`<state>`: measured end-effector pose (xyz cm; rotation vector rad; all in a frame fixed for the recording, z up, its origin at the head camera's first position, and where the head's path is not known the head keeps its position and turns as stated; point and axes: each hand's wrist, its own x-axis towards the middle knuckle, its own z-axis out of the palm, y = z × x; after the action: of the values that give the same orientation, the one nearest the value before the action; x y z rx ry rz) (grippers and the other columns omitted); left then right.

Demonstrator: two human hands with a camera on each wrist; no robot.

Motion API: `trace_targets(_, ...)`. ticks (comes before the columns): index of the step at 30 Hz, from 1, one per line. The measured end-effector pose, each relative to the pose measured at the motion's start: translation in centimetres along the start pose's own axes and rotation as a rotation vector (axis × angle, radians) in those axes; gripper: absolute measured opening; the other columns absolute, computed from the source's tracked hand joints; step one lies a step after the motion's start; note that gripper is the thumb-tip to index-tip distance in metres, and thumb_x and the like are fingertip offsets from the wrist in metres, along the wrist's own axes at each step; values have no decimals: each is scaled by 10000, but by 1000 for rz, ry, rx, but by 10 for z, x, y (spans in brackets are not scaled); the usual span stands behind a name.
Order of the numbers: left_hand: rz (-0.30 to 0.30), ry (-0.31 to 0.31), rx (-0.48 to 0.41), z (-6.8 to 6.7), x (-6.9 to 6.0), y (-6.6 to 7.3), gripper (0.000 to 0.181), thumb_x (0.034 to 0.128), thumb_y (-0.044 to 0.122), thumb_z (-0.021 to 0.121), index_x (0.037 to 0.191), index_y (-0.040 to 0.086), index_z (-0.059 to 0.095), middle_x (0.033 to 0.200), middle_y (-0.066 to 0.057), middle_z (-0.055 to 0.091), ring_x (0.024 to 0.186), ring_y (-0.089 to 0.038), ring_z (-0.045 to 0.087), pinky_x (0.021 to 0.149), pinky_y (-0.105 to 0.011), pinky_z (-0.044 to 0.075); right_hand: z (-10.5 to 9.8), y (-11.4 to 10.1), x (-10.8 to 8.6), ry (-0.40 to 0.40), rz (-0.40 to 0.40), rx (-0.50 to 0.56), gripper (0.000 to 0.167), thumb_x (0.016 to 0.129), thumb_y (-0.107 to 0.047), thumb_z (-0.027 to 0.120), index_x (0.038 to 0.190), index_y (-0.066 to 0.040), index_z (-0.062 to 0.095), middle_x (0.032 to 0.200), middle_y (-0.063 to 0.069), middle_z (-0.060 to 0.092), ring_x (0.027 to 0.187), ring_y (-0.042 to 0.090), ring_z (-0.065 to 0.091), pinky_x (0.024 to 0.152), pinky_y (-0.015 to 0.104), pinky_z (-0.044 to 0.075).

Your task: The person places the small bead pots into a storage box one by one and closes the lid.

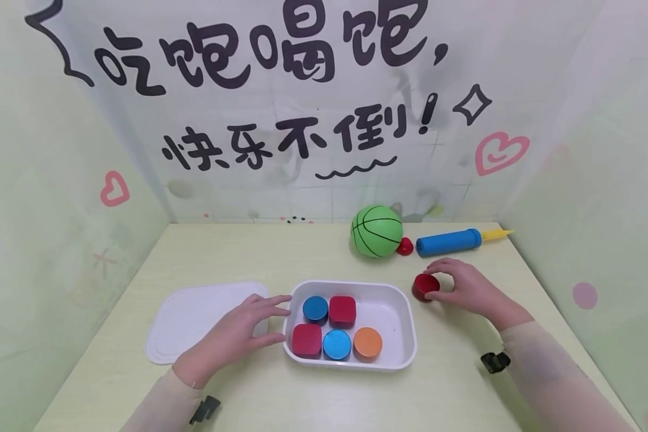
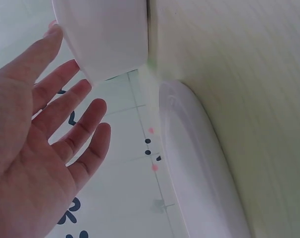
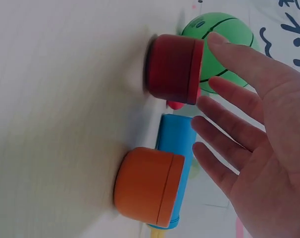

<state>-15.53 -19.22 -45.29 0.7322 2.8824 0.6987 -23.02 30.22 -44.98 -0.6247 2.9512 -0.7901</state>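
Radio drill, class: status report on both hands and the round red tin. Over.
Left hand at tray edge. Right hand at red tin, no firm grip seen. Tin upright outside tray. Orange tin close by.

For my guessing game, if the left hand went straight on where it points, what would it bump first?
Probably the white tray; the left hand may be touching it now.

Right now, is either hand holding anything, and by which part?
Nothing appears gripped: the right hand spreads at the red container, the left hand beside the white box; any touch is unclear.
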Motion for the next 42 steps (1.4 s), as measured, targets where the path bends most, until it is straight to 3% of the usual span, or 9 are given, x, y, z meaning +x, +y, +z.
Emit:
trace_targets(9,-7,-14,-3,-1,1,1,513,882,564,759,1332,328,697,1542,206,498,1263,-87,523,971,-383,582,2,10,1,-41,51,37,530,816,-255,894,1274,-78,696,1217,96,715,1125,321,631,881,485,615)
trace_targets(14,-11,-14,-1,-1,1,1,512,880,554,767,1335,330,696,1541,210,497,1264,-82,521,976,-379,581,3,12,1,-24,22,41,497,830,-263,885,1258,-82,711,1173,74,732,1088,308,653,892,494,603)
trace_targets(22,8,-2,4,0,0,0,512,892,576,740,1333,319,698,1545,193,501,1264,-98,526,977,-392,582,0,5,-2,7,9,27,482,818,-272,895,1227,-81,728,1115,47,746,1021,268,663,791,386,619)
trace_targets(31,3,5,11,-1,0,1,518,881,574,754,1333,330,697,1539,197,506,1256,-88,531,967,-383,587,-13,-20,-8,82,-68,19,503,782,-277,925,1209,-93,733,1111,51,748,1025,294,684,666,307,624)
trace_targets(37,3,-2,11,-2,1,2,516,885,564,754,1336,319,697,1543,190,508,1263,-94,527,975,-387,584,-20,-50,-11,140,-143,-35,522,757,-276,942,1207,-102,744,1113,21,763,1010,225,713,800,349,630)
trace_targets(42,6,-3,15,-2,0,2,520,886,562,754,1338,311,698,1545,184,509,1248,-88,527,970,-377,583,-17,-76,-13,126,-208,-16,506,757,-229,942,1206,-108,742,1141,-6,755,1034,193,719,858,384,629)
